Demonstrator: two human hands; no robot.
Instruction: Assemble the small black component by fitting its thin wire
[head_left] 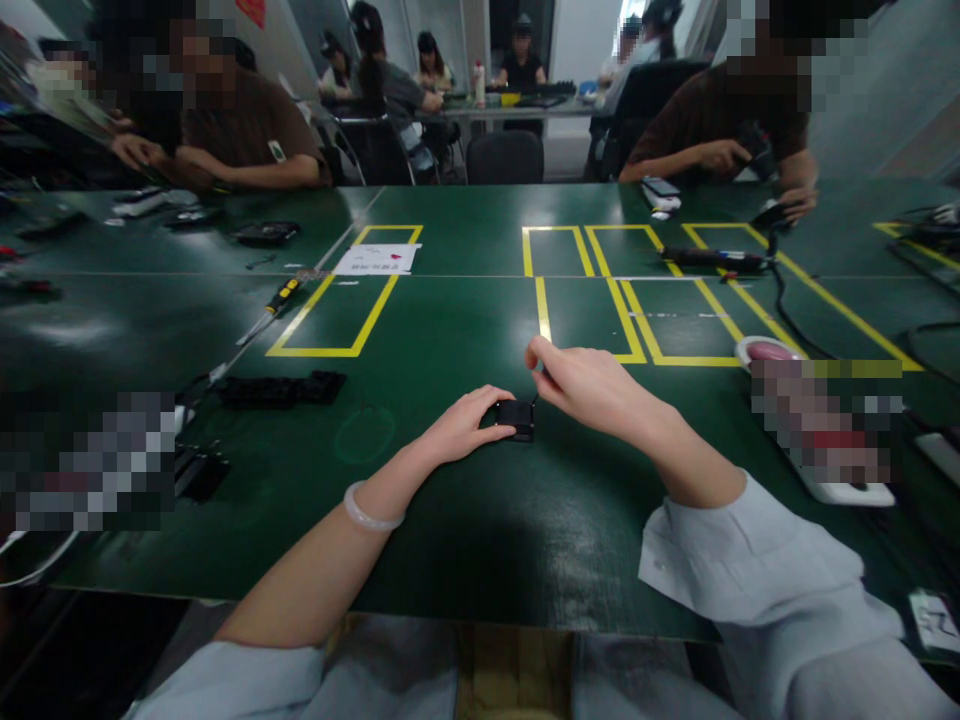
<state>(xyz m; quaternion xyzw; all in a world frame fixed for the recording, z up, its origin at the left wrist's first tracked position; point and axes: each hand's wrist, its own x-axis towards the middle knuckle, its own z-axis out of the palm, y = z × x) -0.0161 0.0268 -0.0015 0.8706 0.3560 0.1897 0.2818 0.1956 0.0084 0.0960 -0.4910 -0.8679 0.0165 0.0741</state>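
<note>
A small black block-like part (516,420) rests on the green table in front of me. My left hand (469,425) grips it from the left, with thumb and fingers on opposite sides. Just above and right of the part is my right hand (581,385), its fingers closed in a pinch. Something thin and dark shows below those fingers by the part's right edge, too small to name. A black strip of parts (281,388) lies to the left of my hands.
Yellow tape outlines (315,352) mark the table (450,320). A white paper (379,259) and a yellow-black screwdriver (283,296) lie at the left. On the right are a phone-like object (847,492) and a black corded tool (712,259). Co-workers sit across the table.
</note>
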